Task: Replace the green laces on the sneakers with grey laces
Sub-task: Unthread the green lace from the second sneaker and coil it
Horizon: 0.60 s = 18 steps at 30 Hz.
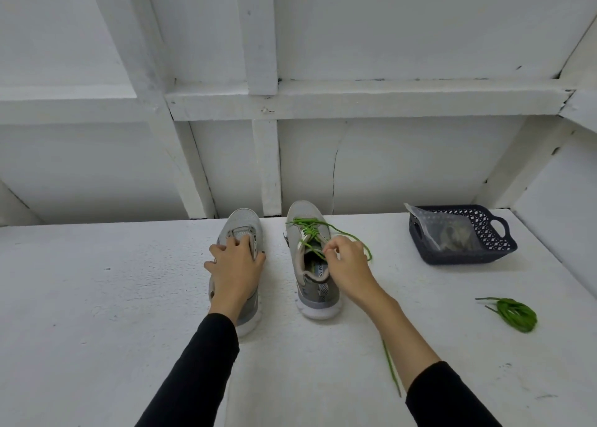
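Two grey sneakers stand side by side on the white table, toes pointing away from me. The left sneaker (240,224) has no lace, and my left hand (234,270) lies over its opening with the fingers wrapped round its tongue and sides. The right sneaker (315,274) carries a loosened green lace (310,232) across its eyelets. My right hand (347,260) pinches this lace near the top eyelets; one free end loops to the right and another trails toward me under my forearm. A removed green lace (513,315) lies bundled at the right.
A dark plastic basket (484,257) sits at the back right and holds a clear bag (449,232) with greyish contents. A white panelled wall rises right behind the sneakers. The white table (97,297) reaches out to the left and toward me.
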Motion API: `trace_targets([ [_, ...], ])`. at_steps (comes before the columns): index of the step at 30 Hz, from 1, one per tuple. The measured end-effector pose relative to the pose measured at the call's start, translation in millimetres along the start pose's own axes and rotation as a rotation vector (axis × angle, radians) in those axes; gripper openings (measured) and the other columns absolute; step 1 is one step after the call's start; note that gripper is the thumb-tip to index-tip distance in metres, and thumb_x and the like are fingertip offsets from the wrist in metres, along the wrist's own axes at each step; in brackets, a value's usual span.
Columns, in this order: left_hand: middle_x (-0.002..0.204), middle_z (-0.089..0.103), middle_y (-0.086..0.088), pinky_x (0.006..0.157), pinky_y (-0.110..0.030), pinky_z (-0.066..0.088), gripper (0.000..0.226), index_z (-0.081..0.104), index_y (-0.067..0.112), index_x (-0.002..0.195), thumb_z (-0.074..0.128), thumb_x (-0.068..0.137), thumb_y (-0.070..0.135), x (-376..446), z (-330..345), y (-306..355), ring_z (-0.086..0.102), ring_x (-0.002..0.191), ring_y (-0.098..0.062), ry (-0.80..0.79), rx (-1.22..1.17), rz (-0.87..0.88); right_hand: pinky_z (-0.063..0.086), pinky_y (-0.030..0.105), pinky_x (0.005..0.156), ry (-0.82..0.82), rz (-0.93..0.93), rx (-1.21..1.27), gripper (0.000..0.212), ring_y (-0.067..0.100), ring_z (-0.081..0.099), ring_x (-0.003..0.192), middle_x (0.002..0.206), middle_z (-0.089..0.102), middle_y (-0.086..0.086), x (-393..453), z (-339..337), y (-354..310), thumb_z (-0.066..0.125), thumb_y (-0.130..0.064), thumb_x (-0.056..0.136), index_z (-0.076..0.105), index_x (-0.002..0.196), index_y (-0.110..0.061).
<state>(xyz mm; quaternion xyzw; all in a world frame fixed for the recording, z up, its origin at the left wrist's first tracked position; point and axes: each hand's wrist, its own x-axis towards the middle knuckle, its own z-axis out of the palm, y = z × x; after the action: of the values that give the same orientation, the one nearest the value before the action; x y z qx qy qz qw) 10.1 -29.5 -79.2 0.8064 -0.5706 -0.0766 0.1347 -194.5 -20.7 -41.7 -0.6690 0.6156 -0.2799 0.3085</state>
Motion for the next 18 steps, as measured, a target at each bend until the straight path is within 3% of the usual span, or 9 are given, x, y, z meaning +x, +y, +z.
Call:
trace_targets([
  [3,0.126,0.051,-0.008,0.089,-0.049,0.034,0.026,0.051,0.020,0.105,0.044,0.095,0.043,-0.2,-1.1,0.8,0.035,0.113,-0.034,0.011,-0.012,-0.002,0.037,0.040,0.093,-0.091,-0.034,-0.182,0.023,0.020,0.033,0.111,0.109,0.054,-0.001,7.1,-3.5,-11.0,0.045,-0.034,0.097,0.060,0.103,-0.017],
  [6,0.125,0.051,-0.007,0.088,-0.049,0.034,0.025,0.051,0.019,0.102,0.045,0.095,0.043,-1.6,-1.2,1.6,0.036,0.113,-0.034,0.020,-0.013,0.004,0.035,0.037,0.084,-0.156,-0.017,-0.239,0.028,0.027,0.034,0.112,0.103,0.055,0.007,12.1,-0.6,-11.6,0.049,-0.028,0.096,0.067,0.089,-0.008],
  [9,0.123,0.051,-0.008,0.086,-0.047,0.033,0.024,0.051,0.019,0.100,0.045,0.095,0.042,-2.0,-0.7,0.7,0.036,0.110,-0.033,0.044,-0.017,0.012,0.045,0.039,0.083,-0.142,-0.010,0.055,0.025,0.028,0.049,0.104,0.086,0.063,0.000,10.5,-3.2,-21.0,0.054,-0.025,0.095,0.067,0.077,-0.014],
  [11,0.122,0.051,-0.008,0.082,-0.045,0.031,0.023,0.051,0.018,0.098,0.044,0.095,0.040,-3.2,1.1,-0.6,0.037,0.107,-0.033,0.062,-0.019,0.015,0.048,0.035,0.080,-0.136,-0.033,0.243,0.022,0.020,0.058,0.086,0.081,0.063,0.000,7.5,-12.1,-33.5,0.057,-0.025,0.095,0.068,0.082,-0.010],
  [14,0.122,0.051,-0.008,0.083,-0.045,0.031,0.023,0.052,0.018,0.098,0.044,0.095,0.039,-3.4,2.9,0.4,0.038,0.106,-0.033,0.084,-0.009,0.015,0.041,0.020,0.067,-0.095,-0.147,0.375,0.023,0.005,0.049,0.065,0.074,0.055,0.000,8.0,-31.6,-54.5,0.057,-0.023,0.095,0.068,0.089,-0.004],
  [16,0.123,0.052,-0.008,0.084,-0.045,0.032,0.025,0.054,0.018,0.099,0.044,0.095,0.040,-2.6,4.0,1.2,0.039,0.106,-0.033,0.091,0.003,0.011,0.038,0.011,0.061,-0.065,-0.204,0.444,0.019,-0.004,0.044,0.057,0.069,0.049,-0.006,13.4,-43.5,-68.6,0.056,-0.021,0.097,0.071,0.090,-0.009],
  [18,0.124,0.052,-0.008,0.083,-0.045,0.032,0.026,0.054,0.017,0.101,0.044,0.095,0.041,-1.9,5.2,0.9,0.039,0.107,-0.033,0.092,0.013,0.010,0.037,0.010,0.058,-0.071,-0.212,0.512,0.017,-0.004,0.042,0.053,0.065,0.048,-0.011,20.7,-49.9,-78.6,0.057,-0.023,0.096,0.073,0.095,-0.016],
])
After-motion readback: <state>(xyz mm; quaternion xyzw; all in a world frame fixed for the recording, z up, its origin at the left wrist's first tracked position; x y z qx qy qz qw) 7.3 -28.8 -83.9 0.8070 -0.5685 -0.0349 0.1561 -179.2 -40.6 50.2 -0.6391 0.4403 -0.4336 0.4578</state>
